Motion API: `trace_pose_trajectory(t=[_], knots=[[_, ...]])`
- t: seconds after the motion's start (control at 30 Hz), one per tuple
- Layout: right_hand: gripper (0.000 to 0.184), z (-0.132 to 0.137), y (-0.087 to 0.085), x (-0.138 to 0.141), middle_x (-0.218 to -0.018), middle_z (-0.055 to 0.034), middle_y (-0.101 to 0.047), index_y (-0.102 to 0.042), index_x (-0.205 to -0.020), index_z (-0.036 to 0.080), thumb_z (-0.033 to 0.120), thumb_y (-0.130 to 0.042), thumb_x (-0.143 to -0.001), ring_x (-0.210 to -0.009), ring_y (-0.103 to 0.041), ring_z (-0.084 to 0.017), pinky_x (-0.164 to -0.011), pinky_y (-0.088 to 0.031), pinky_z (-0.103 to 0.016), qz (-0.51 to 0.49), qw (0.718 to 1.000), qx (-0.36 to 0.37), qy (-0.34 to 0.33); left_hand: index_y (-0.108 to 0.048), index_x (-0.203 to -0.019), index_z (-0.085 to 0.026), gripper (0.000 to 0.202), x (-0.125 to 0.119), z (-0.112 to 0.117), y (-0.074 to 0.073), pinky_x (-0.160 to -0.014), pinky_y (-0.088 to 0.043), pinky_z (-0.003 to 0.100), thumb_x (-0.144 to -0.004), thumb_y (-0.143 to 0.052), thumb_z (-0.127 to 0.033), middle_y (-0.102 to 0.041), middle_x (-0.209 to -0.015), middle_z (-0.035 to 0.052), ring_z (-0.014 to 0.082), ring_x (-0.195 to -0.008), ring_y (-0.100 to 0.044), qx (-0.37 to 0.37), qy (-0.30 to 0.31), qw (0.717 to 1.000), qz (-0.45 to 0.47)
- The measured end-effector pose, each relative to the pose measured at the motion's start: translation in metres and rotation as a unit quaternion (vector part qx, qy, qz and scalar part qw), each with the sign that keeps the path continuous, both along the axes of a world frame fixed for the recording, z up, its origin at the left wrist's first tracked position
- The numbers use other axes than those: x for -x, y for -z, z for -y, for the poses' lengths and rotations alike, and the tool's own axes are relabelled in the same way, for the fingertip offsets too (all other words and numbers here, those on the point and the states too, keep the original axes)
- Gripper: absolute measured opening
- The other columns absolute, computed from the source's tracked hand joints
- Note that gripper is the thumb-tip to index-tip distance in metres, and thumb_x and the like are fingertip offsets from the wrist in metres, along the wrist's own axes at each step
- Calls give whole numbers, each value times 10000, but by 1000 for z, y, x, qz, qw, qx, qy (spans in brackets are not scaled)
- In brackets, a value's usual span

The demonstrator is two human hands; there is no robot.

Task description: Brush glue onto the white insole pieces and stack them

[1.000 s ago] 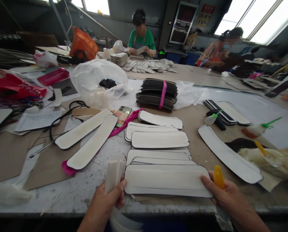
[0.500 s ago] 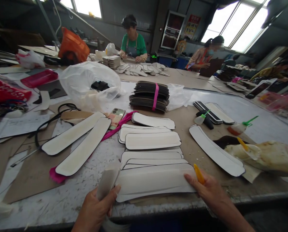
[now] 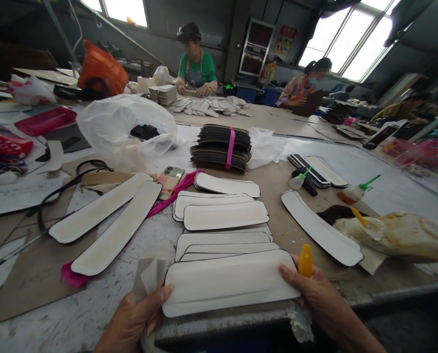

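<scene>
Between my two hands is a long white panel (image 3: 230, 282) with rounded corners and a dark edge. My left hand (image 3: 140, 314) pinches its left end, thumb on top, and also holds a folded, pale strip (image 3: 149, 277). My right hand (image 3: 314, 289) grips the right end. A yellow rounded handle (image 3: 305, 262) sticks up from that same hand; a whitish, crusted end (image 3: 302, 323) shows below it. Just beyond lie overlapping white panels (image 3: 224, 240), with another stack (image 3: 226, 215) behind. Two more panels (image 3: 118, 228) rest at left, and curved ones (image 3: 320, 228) at right.
A dark bundle (image 3: 221, 149) bound with a pink band stands farther back, beside a clear plastic bag (image 3: 127, 127). Green-tipped bottles (image 3: 354, 193) and a glue-stained container (image 3: 395, 233) are at right. A phone (image 3: 171, 179) lies mid-left. Co-workers (image 3: 196, 68) work across the table.
The held panel has come slightly toward me and left, its face tilted up more. The yellow handle stands more upright, and its crusted lower end now shows. The view has shifted slightly.
</scene>
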State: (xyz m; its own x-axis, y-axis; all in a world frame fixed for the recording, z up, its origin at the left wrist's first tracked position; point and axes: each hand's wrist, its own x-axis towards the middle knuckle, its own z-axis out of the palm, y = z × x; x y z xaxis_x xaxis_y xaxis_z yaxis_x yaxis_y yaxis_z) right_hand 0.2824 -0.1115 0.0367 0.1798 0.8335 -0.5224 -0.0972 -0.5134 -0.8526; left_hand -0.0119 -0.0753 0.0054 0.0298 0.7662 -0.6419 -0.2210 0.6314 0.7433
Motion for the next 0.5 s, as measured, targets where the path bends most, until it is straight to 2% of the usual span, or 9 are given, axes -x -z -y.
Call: trace_pose_trajectory(t=[0.1,0.2,0.33,0.5], knots=[[400,1,1,0,-625,15,-598,-619,-941,165,425,-712,-652,-558,-534,-118,-518,-448,-198,-55,997,19,44,-550,-576,-159,321,-1,0,-1,-379,-254,145,-554,-765,-396,-343,-414,-88,33,-391,-245,11,13,998,68],[375,-2,-4,2,-612,13,-613,-628,-919,184,407,-723,-634,-571,-561,-134,-536,-474,-203,-40,995,47,75,-543,-586,-152,300,0,1,-1,-376,-231,138,-602,-737,-380,-339,-437,-83,28,-401,-236,-7,27,994,107],[381,-7,-8,4,-635,-16,-656,-635,-884,178,455,-693,-629,-609,-605,-192,-522,-490,-236,76,994,63,48,-488,-528,-156,336,3,-1,-1,-399,-222,154,-638,-709,-384,-332,-404,-81,35,-404,-243,-46,38,995,74],[439,-11,-4,5,-592,-23,-654,-640,-857,176,528,-678,-597,-590,-615,-226,-520,-500,-284,179,980,78,37,-352,-400,-187,509,4,-1,1,-418,-224,197,-712,-590,-512,-314,-352,-57,53,-386,-279,-61,61,996,-9]])
